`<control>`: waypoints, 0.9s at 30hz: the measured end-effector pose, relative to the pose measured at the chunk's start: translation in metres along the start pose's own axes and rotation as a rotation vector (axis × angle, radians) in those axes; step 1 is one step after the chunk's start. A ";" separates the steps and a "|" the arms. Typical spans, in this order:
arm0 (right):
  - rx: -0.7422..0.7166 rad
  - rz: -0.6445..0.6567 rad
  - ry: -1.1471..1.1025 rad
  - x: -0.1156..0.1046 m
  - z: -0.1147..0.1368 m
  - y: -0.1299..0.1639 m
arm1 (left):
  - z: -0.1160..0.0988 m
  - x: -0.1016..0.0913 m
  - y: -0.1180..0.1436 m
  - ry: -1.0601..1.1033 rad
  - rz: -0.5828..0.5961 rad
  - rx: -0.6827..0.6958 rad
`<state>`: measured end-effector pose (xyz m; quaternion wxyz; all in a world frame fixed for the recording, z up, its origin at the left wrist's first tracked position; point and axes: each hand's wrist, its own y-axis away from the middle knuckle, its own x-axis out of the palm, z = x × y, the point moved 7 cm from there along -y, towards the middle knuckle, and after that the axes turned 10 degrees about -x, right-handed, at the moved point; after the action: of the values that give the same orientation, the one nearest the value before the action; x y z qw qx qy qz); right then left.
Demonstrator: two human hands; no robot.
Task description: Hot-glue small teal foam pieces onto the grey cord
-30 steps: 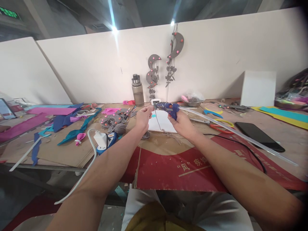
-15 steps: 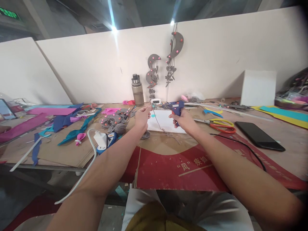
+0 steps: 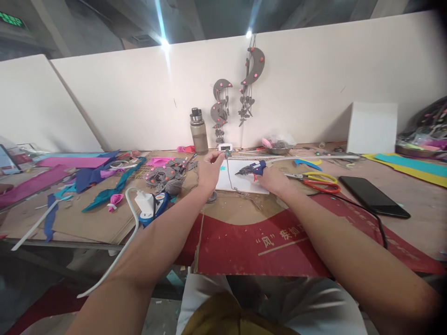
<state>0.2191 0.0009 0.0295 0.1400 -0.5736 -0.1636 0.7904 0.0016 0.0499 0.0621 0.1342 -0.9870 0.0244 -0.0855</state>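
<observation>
Between the fingertips of my left hand [image 3: 210, 170] is a small teal piece [image 3: 227, 152] with grey yarn [image 3: 228, 172] hanging from it. The yarn trails down over a white sheet [image 3: 244, 184] onto the cardboard. My right hand [image 3: 273, 179] is wrapped round a blue hot glue gun [image 3: 256, 167], its dark nozzle pointing left and slightly down over the sheet, apart from the yarn. A teal star-like cutout [image 3: 222, 168] lies on the sheet beside my left hand.
Scissors [image 3: 317, 180] and a phone [image 3: 373, 196] lie right. A grey yarn pile [image 3: 167, 174], power strip [image 3: 153, 211] and coloured felt strips [image 3: 73, 161] are left. A bottle [image 3: 199, 132] stands behind; moon hangings [image 3: 258, 65] are on the white board. A black cord [image 3: 363, 211] runs right.
The glue gun has moved away from the teal piece and tilted down, its nozzle now lower over the white sheet. My left hand still holds the piece, shifted slightly right.
</observation>
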 end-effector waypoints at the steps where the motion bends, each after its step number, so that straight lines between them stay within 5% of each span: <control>1: 0.023 0.022 0.067 0.001 -0.002 0.001 | -0.004 0.001 0.003 -0.024 0.009 0.046; 4: 0.078 0.046 0.205 -0.005 -0.001 0.004 | -0.015 0.005 0.011 -0.067 0.025 0.159; 7: 0.008 -0.131 0.106 -0.023 0.021 0.006 | -0.020 0.006 0.017 -0.106 0.020 0.202; 10: -0.060 -0.276 -0.318 -0.033 0.048 0.010 | -0.027 0.009 0.023 -0.166 0.028 0.270; 14: -0.075 -0.253 -0.982 -0.021 0.080 0.013 | -0.034 0.013 0.031 -0.210 0.035 0.317; 17: -0.018 -0.226 -1.260 -0.012 0.088 0.014 | -0.036 0.017 0.036 -0.211 0.058 0.321; 27: -0.053 -0.374 -0.957 -0.020 0.072 0.015 | -0.011 0.029 0.031 0.020 0.182 0.106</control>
<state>0.1564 -0.0280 0.0610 0.1737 -0.1119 -0.3292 0.9214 0.0274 0.0153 0.0689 0.1930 -0.9713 0.1106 -0.0838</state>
